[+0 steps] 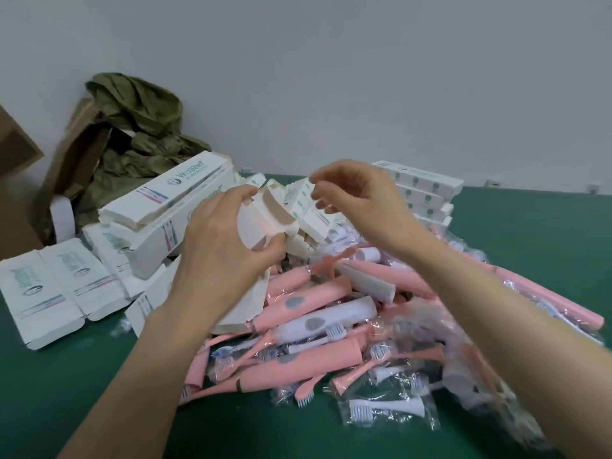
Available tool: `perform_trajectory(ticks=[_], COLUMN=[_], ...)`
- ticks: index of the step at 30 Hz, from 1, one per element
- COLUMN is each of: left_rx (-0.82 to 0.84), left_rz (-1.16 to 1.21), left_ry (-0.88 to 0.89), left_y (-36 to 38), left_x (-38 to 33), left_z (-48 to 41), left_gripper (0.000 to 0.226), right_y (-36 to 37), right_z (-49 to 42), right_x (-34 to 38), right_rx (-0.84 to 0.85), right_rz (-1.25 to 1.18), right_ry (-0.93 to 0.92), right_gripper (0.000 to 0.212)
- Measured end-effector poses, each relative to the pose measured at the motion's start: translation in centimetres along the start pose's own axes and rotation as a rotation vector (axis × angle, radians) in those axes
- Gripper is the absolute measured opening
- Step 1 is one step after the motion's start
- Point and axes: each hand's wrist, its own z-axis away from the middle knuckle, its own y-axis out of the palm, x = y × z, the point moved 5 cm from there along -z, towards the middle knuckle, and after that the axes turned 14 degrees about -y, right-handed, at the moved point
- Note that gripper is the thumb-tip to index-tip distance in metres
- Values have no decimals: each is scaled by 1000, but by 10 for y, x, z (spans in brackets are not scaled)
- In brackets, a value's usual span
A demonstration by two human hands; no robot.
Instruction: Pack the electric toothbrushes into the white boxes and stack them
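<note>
The left hand (218, 246) grips a white box (253, 226) near its open end. The right hand (357, 200), just beside it and apart, has curled fingers, but whether they pinch anything I cannot tell. The box's long axis runs from the left wrist up and away, with the mouth toward the right hand. I judge it best to hold the body firm and fold the flaps (276, 210) square. Toothbrushes (318, 313) lie heaped under both hands.

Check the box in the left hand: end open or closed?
Open. The box in the left hand has its end flaps splayed, brown inner face showing.
</note>
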Motion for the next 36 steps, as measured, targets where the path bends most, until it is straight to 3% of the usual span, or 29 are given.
perform_trajectory(ticks=[4,7,11,15,22,25,28,30,32,34,36], left_rx=[17,20,32,37,47,42,52,67,68,59,51], left_rz=[-21,-31,-39,-46,-45,-44,-46,-40,-34,-34,-19], left_ry=[5,10,4,-3,0,7,16,20,26,21,6], left_y=[3,3,4,4,5,5,7,9,10,10,9], left_x=[1,0,1,1,3,4,5,4,3,2,2], left_z=[2,3,4,4,7,6,6,7,7,6,5], left_gripper=[56,56,57,57,57,57,57,57,57,56,56], right_y=[-4,7,11,15,23,8,-18,-33,-32,-16,6], right_z=[3,14,18,19,10,3,-9,-9,-3,5,12], right_x=[-35,-49,-53,-49,-45,-45,-41,-34,-20,-5,11], right_rx=[536,799,763,810,900,760,403,136,-53,-48,94], right_rz=[490,531,621,579,573,540,567,340,-128,-447,-313], right_ry=[72,121,61,-1,108,110,60,89,133,142,90], right_gripper=[18,29,23,43,19,14,15,17,11,15,19])
